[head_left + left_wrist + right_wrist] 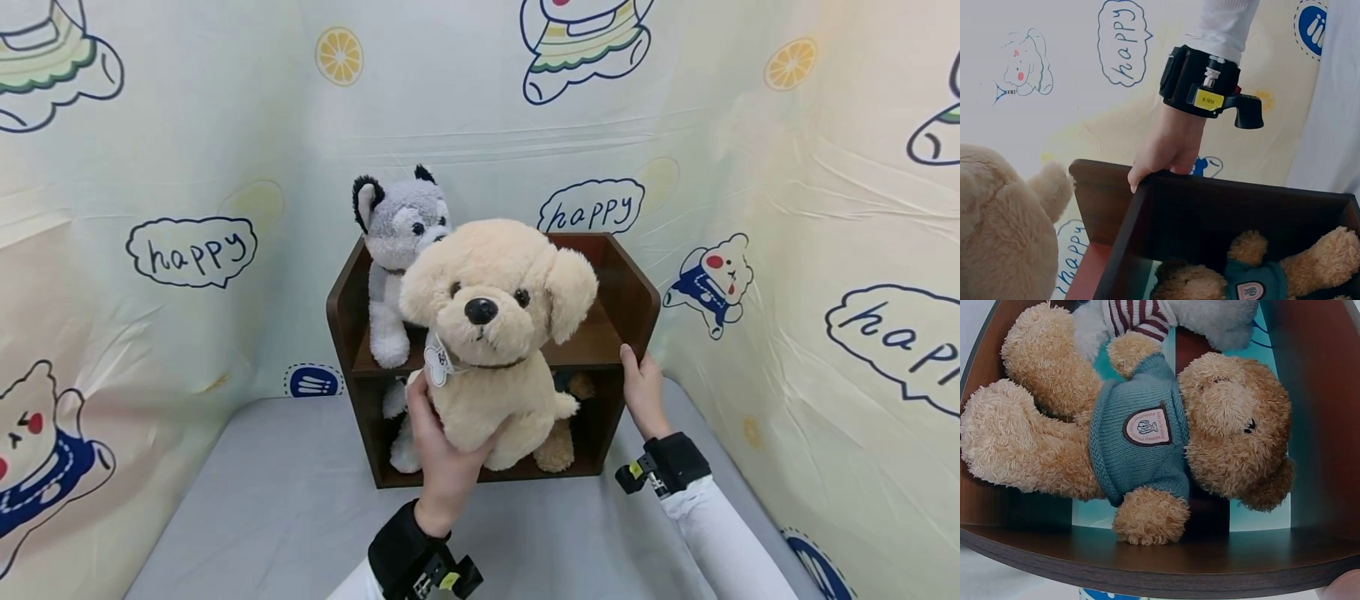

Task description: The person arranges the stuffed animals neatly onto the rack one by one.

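My left hand (448, 450) grips a cream plush dog (491, 392) by its lower body, upright in front of a dark brown two-tier wooden shelf (637, 308). A white paper tag (437, 363) hangs at the dog's neck. My right hand (643, 390) holds the shelf's right side panel, thumb at the front edge, as the left wrist view also shows. On the upper tier, at the left, sits a grey-and-white plush husky (408, 221). A brown teddy bear (1235, 419) in a teal sweater sits in the lower tier, mostly hidden behind the dog in the head view.
Beside the teddy in the lower tier is a grey plush toy (1216, 322) with a striped garment (1141, 315). The shelf stands on a grey cloth-covered surface (262, 500). A printed curtain (450, 83) hangs behind and at both sides.
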{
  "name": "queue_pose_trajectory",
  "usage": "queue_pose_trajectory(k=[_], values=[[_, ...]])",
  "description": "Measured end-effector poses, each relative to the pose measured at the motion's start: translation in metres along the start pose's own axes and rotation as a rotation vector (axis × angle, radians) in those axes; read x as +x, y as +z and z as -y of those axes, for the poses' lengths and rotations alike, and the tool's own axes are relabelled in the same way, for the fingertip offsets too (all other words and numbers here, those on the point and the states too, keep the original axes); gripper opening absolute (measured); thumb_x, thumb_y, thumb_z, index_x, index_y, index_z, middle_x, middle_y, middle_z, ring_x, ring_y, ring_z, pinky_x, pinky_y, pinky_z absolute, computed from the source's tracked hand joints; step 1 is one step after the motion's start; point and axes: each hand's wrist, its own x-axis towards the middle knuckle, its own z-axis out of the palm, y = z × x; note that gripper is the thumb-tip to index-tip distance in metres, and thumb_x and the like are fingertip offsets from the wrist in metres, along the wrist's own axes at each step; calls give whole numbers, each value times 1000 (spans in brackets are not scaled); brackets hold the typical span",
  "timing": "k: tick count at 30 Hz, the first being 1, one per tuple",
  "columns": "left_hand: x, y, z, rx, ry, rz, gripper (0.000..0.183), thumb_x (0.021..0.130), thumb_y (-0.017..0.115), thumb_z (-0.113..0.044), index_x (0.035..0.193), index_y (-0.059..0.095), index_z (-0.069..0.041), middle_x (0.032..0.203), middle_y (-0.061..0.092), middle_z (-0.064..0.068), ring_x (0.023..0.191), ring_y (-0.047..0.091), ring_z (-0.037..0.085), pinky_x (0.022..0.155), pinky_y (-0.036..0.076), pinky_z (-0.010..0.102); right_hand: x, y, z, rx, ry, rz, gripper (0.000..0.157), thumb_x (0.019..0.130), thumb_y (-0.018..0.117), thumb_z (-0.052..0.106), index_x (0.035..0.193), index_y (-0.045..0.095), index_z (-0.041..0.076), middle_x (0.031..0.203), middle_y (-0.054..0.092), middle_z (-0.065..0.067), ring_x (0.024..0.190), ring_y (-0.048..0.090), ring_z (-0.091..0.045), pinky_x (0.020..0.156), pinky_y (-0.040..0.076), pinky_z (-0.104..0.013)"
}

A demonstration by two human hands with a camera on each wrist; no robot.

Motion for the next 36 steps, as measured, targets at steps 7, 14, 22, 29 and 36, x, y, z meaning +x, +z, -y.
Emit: queue_pose_trajectory(k=[7,14,22,29,36], values=[[7,15,4,14,46,-39,80,70,77,-35,126,34,3,123,41,14,112,42,23,96,33,30,0,0,0,-9,7,-11,47,99,32,37,128,40,1,118,43,-18,103,36,-28,80,28,-37],[11,26,4,24,41,-67,83,69,77,-39,125,34,3,125,40,12,114,40,24,97,32,33,0,0,0,-25,11,-5,49,99,31,39,129,39,2,124,43,-18,106,36,-29,87,30,-41],[17,35,8,46,53,-98,83,69,77,-41,124,35,3,123,42,12,113,39,25,95,31,35,0,-1,0,-14,-3,1,48,99,31,37,131,37,2,127,41,-18,110,35,-29,92,30,-43],[24,47,14,95,57,-144,84,67,76,-46,124,36,2,121,43,13,111,38,26,93,31,38,0,-2,0,-3,-19,16,50,99,30,36,137,33,3,137,36,-18,116,33,-29,100,26,-49],[28,57,20,154,64,-176,84,64,81,-37,124,35,1,121,44,15,110,37,27,91,31,40,0,0,0,-18,-16,2,48,99,31,38,129,37,1,121,40,-18,105,35,-29,85,30,-39]])
